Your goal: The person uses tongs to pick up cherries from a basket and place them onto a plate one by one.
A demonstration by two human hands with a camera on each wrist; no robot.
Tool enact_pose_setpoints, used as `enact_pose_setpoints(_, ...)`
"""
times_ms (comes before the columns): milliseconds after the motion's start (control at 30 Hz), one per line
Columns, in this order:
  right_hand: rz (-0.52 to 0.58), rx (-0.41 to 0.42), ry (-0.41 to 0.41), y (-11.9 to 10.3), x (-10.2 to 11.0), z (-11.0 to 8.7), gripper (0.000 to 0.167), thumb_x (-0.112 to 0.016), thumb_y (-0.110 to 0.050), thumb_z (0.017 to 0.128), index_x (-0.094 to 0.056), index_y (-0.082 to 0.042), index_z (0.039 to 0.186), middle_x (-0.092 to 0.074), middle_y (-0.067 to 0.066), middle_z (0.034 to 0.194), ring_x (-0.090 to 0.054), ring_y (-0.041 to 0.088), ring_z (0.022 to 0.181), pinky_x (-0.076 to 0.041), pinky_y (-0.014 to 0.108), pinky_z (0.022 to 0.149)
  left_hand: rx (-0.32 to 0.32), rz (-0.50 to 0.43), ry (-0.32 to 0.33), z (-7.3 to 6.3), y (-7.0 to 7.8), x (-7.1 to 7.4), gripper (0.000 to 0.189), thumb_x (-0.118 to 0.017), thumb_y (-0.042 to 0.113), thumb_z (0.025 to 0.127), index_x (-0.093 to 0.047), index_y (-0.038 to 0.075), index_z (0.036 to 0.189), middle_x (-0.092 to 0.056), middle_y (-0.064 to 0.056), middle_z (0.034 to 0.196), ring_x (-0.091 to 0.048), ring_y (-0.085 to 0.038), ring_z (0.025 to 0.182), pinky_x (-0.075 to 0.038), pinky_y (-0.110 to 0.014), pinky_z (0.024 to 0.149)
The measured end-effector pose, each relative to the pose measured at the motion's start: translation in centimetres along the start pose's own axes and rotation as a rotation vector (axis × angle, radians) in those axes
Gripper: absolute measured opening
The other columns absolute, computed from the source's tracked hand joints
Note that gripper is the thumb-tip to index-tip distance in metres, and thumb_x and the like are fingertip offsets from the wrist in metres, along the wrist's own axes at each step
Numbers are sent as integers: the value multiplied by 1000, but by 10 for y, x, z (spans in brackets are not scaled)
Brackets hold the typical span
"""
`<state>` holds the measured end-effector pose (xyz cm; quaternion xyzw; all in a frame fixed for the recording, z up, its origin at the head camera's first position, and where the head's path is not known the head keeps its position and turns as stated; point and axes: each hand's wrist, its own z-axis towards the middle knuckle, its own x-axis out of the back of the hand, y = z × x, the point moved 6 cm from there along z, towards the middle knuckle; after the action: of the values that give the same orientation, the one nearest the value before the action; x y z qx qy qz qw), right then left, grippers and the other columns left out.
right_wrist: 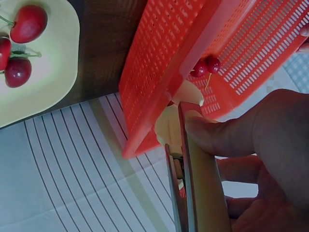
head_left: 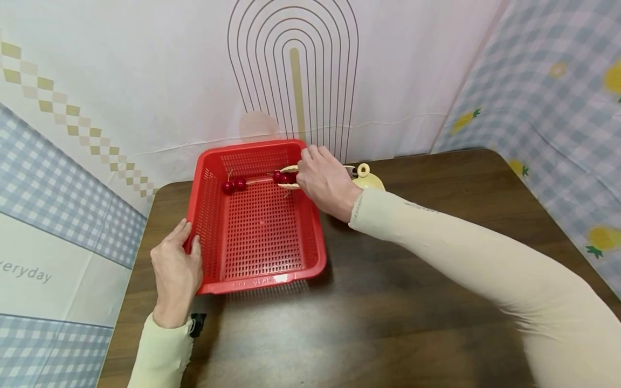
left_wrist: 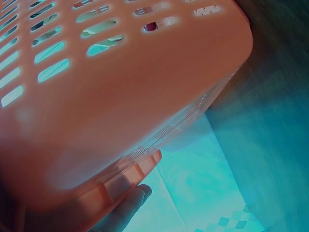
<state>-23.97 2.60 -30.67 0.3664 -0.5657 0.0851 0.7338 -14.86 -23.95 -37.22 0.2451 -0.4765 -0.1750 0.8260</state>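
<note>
A red perforated plastic basket point(head_left: 262, 237) is on the dark wooden table. My left hand point(head_left: 177, 264) grips its left rim; a fingertip point(left_wrist: 140, 194) shows against that rim in the left wrist view. With my right hand point(head_left: 327, 180) I hold metal tongs point(right_wrist: 205, 179) with cream-coloured tips, reaching over the basket's right wall. Dark red cherries point(head_left: 278, 177) lie between the tong tips inside the basket; whether the tips squeeze them cannot be told. Two more cherries point(head_left: 234, 186) with stems sit by the basket's far left corner.
Right of the basket, partly behind my right hand, is a pale yellow plate point(head_left: 372, 182). The right wrist view shows several stemmed cherries point(right_wrist: 30, 24) on it. A patterned cloth point(head_left: 170, 81) hangs behind the table point(head_left: 412, 302).
</note>
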Motion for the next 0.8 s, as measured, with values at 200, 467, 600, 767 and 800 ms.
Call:
enact_pose_setpoints(200, 7, -12, 22, 3, 2, -6, 22, -48, -8, 100, -66, 4, 103, -57, 14, 95, -50, 29, 91, -47, 37, 83, 4, -1, -3, 0, 0, 0, 35, -68, -4, 92, -67, -7, 127, -66, -20, 136, -66, -43, 120, -55, -57, 96)
enact_pose_setpoints(467, 42, 0, 88, 7, 9, -17, 25, -54, -11, 99, -64, 6, 115, -59, 16, 96, -49, 29, 90, -47, 37, 82, 4, 1, -6, 0, 0, 0, 36, -67, -4, 92, -67, -7, 128, -65, -21, 136, -65, -43, 120, -55, -57, 96)
enact_pose_setpoints(600, 69, 2, 112, 9, 12, -21, 29, -54, -12, 98, -63, 6, 120, -58, 17, 97, -48, 29, 89, -46, 37, 80, 3, 4, -5, 1, 0, 0, 35, -68, -4, 92, -67, -7, 127, -66, -21, 136, -66, -43, 120, -55, -57, 96)
enact_pose_setpoints(767, 85, 5, 123, 10, 14, -25, 34, -54, -13, 99, -62, 6, 126, -55, 16, 95, -45, 28, 89, -44, 36, 79, 4, 4, -7, 1, 0, 0, 35, -67, -4, 92, -67, -7, 127, -65, -21, 136, -66, -43, 120, -55, -57, 95)
enact_pose_setpoints(800, 88, 4, 124, 11, 15, -26, 34, -55, -14, 98, -62, 6, 126, -56, 16, 95, -45, 28, 89, -44, 36, 79, 3, 4, -8, 1, 0, 0, 35, -67, -4, 92, -67, -7, 127, -65, -21, 136, -66, -43, 120, -55, -57, 95)
